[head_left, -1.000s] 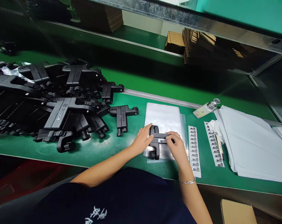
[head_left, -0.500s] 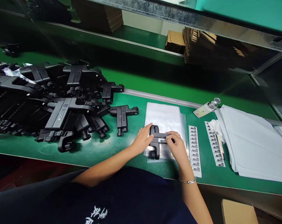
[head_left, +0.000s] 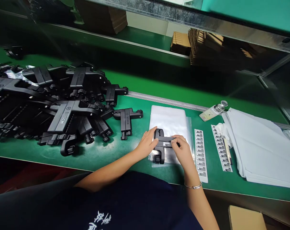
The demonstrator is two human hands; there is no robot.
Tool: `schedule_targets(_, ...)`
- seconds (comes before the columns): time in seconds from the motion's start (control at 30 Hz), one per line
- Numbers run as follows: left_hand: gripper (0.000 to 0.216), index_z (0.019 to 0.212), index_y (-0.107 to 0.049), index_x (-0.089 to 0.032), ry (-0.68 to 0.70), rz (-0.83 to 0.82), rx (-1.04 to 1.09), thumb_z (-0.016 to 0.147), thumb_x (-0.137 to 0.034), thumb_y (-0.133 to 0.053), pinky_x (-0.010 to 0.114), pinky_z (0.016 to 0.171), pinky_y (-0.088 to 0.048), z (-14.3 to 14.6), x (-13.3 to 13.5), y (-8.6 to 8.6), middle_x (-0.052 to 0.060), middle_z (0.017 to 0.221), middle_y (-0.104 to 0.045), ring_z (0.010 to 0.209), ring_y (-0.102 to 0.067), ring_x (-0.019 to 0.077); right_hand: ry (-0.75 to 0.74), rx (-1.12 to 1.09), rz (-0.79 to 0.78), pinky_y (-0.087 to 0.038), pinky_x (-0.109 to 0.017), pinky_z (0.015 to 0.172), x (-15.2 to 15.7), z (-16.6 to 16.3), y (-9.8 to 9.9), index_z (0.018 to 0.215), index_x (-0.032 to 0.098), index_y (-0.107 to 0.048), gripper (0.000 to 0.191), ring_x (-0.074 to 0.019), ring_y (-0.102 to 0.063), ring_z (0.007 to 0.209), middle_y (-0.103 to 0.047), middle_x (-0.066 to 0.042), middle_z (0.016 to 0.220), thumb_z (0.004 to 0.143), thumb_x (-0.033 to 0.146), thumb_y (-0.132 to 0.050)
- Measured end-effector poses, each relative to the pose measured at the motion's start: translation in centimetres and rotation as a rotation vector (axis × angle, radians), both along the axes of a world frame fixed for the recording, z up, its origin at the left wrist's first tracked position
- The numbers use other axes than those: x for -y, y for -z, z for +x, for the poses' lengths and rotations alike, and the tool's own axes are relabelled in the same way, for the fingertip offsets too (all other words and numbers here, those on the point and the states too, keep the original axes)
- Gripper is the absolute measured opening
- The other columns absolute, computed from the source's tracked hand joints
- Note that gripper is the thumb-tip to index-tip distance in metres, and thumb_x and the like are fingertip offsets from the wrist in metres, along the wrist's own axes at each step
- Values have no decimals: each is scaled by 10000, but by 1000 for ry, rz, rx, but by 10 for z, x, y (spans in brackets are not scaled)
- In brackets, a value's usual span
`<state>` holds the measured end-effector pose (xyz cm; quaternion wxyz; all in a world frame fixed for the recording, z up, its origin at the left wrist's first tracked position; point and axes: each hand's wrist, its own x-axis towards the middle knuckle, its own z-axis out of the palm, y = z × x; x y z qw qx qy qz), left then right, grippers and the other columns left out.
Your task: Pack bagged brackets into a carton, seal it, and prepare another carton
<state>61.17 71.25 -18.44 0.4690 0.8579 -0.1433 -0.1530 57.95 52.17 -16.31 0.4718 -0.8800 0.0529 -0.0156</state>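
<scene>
A black T-shaped clamp bracket [head_left: 162, 152] lies on a stack of clear plastic bags [head_left: 167, 116] in front of me. My left hand [head_left: 147, 143] steadies its left side, fingers stretched along the edge and thumb on top. At the other end of the bracket's arm, my right hand [head_left: 182, 147] is closed, with bent fingers and the thumb against it. Beside that thumb, a small pale label [head_left: 167, 144] shows on the bracket. The right fingertips are partly hidden. A similar bracket marked BOSCH [head_left: 126, 121] rests just left of the bags.
A heap of black brackets [head_left: 63, 116] fills the left of the green bench. On the right are label strips [head_left: 201, 155], a pen [head_left: 227, 150], a small bottle [head_left: 211, 112] and white sheets [head_left: 262, 147]. Folded cardboard [head_left: 180, 41] stands on the back shelf.
</scene>
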Motion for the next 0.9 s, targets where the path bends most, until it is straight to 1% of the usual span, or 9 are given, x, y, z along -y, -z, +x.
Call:
schedule_targets(0.2,573,1461,-245,-136,-2,3,-1,918,-295,-341,492,1189,-165,0,0,-1,143,1521,-343,1425,-276,245,2,-5,-7,-371,-441,933,-1,0,-1,634,220,-546,221,-268,-554,1019,-636,-93,1040,794,364,-500)
schedule_targets(0.37,559,1457,-257,-164,-5,1,7,921,-295,-350,499,1182,-190,0,0,0,133,1515,-356,1420,-287,249,5,-11,-10,-372,-443,930,-1,0,-2,636,220,-546,222,-269,-552,1016,-635,-96,1041,794,369,-500)
schedule_targets(0.5,556,1459,-253,-180,-6,-8,8,923,-290,-353,498,1184,-182,0,0,-1,125,1521,-349,1421,-285,243,6,-9,-11,-373,-444,930,-1,0,-2,634,220,-545,225,-270,-550,1013,-637,-96,1040,793,374,-499)
schedule_targets(0.67,558,1459,-255,-167,-6,-13,5,923,-289,-354,501,1186,-170,-1,0,-1,129,1525,-342,1424,-281,243,6,-2,-11,-375,-450,933,-1,0,-2,637,223,-549,221,-272,-553,1011,-640,-94,1035,794,370,-503)
schedule_targets(0.77,554,1460,-259,-183,-7,-11,11,925,-290,-356,499,1185,-180,-1,0,-1,121,1525,-344,1425,-282,242,6,4,-11,-379,-447,930,-1,0,-2,646,224,-554,209,-267,-552,1003,-640,-92,1034,796,362,-507)
schedule_targets(0.9,553,1459,-263,-175,-6,6,22,927,-292,-359,497,1178,-207,-1,0,0,128,1518,-355,1418,-296,246,6,1,-8,-376,-444,931,-1,0,-2,643,223,-551,211,-265,-551,1005,-637,-91,1036,797,362,-506)
